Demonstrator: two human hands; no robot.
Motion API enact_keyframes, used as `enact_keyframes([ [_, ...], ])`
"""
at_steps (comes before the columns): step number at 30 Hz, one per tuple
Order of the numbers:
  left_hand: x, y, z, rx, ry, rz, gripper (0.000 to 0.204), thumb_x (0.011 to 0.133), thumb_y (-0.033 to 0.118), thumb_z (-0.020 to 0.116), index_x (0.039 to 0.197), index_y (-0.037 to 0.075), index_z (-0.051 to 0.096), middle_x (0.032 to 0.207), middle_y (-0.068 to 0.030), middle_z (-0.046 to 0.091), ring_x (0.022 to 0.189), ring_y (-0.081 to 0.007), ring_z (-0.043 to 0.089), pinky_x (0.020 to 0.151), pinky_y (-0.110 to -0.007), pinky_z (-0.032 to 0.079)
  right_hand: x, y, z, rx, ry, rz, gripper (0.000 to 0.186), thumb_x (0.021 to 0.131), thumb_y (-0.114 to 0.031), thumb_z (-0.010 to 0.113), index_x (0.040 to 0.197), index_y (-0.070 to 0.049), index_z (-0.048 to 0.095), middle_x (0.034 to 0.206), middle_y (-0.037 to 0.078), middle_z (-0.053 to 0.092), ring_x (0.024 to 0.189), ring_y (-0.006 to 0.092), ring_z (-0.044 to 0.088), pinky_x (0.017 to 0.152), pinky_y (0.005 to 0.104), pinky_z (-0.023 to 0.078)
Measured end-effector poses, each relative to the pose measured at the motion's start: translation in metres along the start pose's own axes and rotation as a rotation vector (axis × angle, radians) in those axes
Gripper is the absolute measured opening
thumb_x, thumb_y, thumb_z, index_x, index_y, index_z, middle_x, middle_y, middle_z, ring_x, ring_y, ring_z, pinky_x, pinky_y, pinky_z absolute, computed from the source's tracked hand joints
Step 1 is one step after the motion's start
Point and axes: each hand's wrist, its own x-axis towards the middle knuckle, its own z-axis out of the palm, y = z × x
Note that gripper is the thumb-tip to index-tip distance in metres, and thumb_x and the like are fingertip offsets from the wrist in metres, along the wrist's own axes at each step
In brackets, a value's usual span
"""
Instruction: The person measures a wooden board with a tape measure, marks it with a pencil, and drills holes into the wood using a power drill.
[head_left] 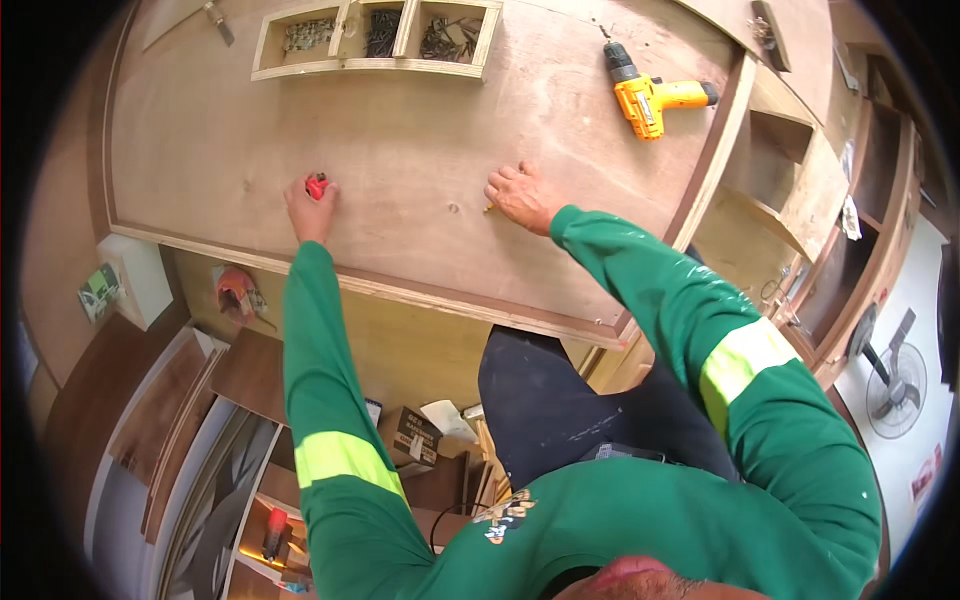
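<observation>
My left hand [312, 212] is closed around a small red object with a dark part on top [317, 186], held over the plywood tabletop [400, 140] near its front edge. I cannot make out its exact kind. To the right, my right hand [526, 197] rests low on the same board with its fingers curled. A tiny yellow tip [489, 209] pokes out beneath those fingers; the rest of it is hidden. Beyond my right hand, a yellow and black cordless drill [641, 97] lies on its side, its chuck pointing away from me.
A wooden box with three compartments [390, 66] holds loose screws or nails at the back. A flat-bladed tool [218, 22] lies at the far left. Raised wooden strips [712, 160] edge the tabletop. An open wooden frame [780, 160] stands at right, a fan [893, 390] beyond.
</observation>
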Motion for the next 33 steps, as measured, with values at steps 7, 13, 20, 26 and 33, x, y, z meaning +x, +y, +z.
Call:
enact_keyframes([
  [7, -0.186, 0.146, 0.058, -1.314, -0.445, -0.846, 0.042, 0.101, 0.053, 0.051, 0.105, 0.012, 0.062, 0.086, -0.0050, 0.066, 0.079, -0.0178, 0.068, 0.069, -0.030, 0.057, -0.097, -0.070, 0.024, 1.129, 0.225, 0.893, 0.031, 0.097, -0.020, 0.055, 0.115, 0.004, 0.047, 0.095, 0.027, 0.061, 0.098, 0.0433, 0.062, 0.083, 0.0505, 0.048],
  [13, -0.239, 0.308, 0.103, -0.607, -0.797, -0.024, 0.062, 0.087, 0.047, 0.076, 0.123, 0.003, 0.053, 0.088, -0.0135, 0.066, 0.079, -0.0262, 0.066, 0.078, -0.037, 0.055, -0.202, -0.047, -0.008, 1.634, 0.220, 0.901, 0.031, 0.094, -0.037, 0.069, 0.092, -0.006, 0.070, 0.083, 0.001, 0.065, 0.080, 0.0116, 0.056, 0.073, 0.0311, 0.046],
  [20, -0.118, 0.434, 0.121, -0.160, -0.929, 0.521, 0.076, 0.082, 0.051, 0.080, 0.134, 0.005, 0.050, 0.098, -0.0167, 0.070, 0.093, -0.0282, 0.069, 0.084, -0.042, 0.055, -0.226, 0.070, -0.044, 1.679, 0.472, 0.713, 0.026, 0.094, -0.028, 0.070, 0.099, -0.003, 0.072, 0.089, 0.003, 0.068, 0.082, 0.0110, 0.060, 0.077, 0.0280, 0.049],
  [26, 0.081, 0.426, 0.094, 0.207, -0.655, 0.445, 0.041, 0.095, 0.049, 0.064, 0.114, 0.013, 0.068, 0.109, -0.0164, 0.066, 0.100, -0.0336, 0.067, 0.091, -0.041, 0.056, -0.221, 0.212, -0.109, 1.516, 0.937, 0.777, 0.028, 0.095, -0.037, 0.071, 0.093, -0.010, 0.066, 0.065, -0.009, 0.047, 0.050, 0.0030, 0.037, 0.046, 0.0227, 0.033],
  [33, 0.201, 0.430, 0.075, 0.402, -0.498, 0.544, 0.031, 0.095, 0.040, 0.063, 0.108, 0.014, 0.073, 0.108, -0.0124, 0.066, 0.100, -0.0315, 0.066, 0.088, -0.043, 0.051, -0.228, 0.290, -0.095, 0.873, 1.250, 1.276, 0.045, 0.098, -0.044, 0.060, 0.092, -0.001, 0.070, 0.084, 0.017, 0.070, 0.079, 0.0315, 0.065, 0.076, 0.0448, 0.051],
])
